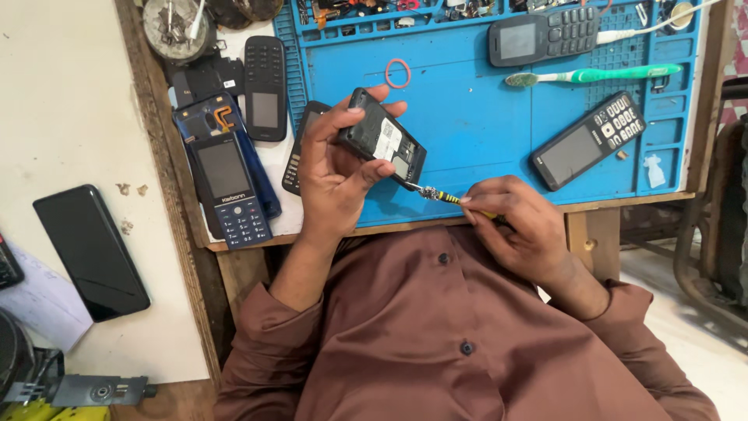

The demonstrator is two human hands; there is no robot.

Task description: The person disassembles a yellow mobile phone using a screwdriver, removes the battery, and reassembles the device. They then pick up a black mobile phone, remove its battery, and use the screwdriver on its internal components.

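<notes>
The opened black phone is held off the tabletop, above the near edge of the blue work mat, back side up and tilted. The left hand clamps it: thumb across the lower edge, fingers curled around the far side. The right hand is closed in a pinch on a yellow-and-black screwdriver, whose tip meets the phone's lower corner. The right hand sits over the front edge of the tabletop, just past the mat's near border.

Open room: the centre of the mat is bare; its left and right sides and far rim are occupied.

Count on the mat:
- Two keypad phones: one at the far edge, one lying at an angle on the right.
- One green-handled toothbrush, between those two.
- One red rubber ring, far of the held phone.

Left of the mat:
- Two keypad phones, one black and one blue.
- One further phone, partly hidden behind the left hand.
- One round dish of small parts at the far corner.

One black smartphone lies well apart on the separate white surface to the left.
</notes>
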